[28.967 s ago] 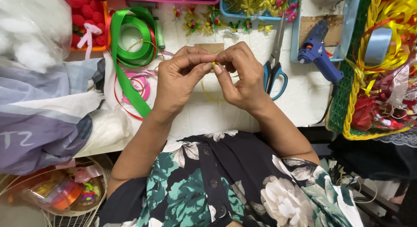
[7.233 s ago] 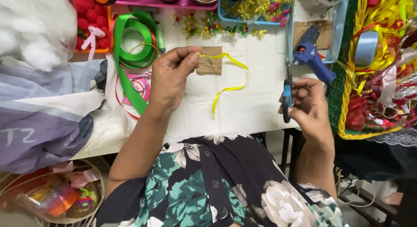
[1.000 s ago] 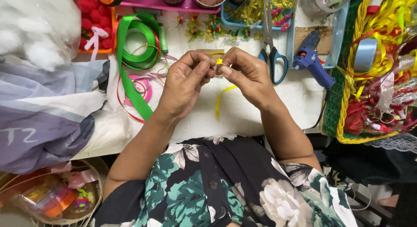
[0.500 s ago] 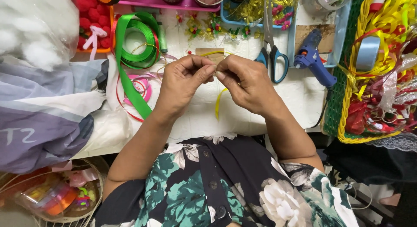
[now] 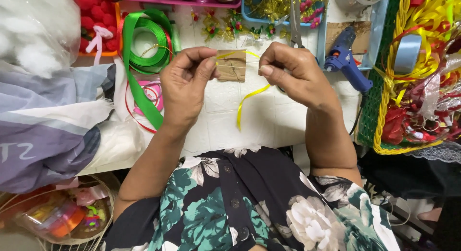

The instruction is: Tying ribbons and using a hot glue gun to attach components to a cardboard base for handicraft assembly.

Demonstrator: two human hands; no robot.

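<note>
While both hands (image 5: 185, 83) pinch it, yellow ribbon (image 5: 245, 101) dangles downward.

White table (image 5: 288, 121) with a bumpy brick pattern, bright under even light. Green and yellow basket (image 5: 379, 111) at the right. Round wire basket (image 5: 108, 203) down low, near left.

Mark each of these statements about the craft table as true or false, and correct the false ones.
1. Both hands, left hand and right hand, pinch a thin yellow ribbon. True.
2. The blue glue gun is in the right hand. False: it lies on the table, right of that hand.
3. A small brown card sits between the two hands. True.
4. The green ribbon roll lies right of the glue gun. False: it lies far to its left, beyond the left hand.
</note>
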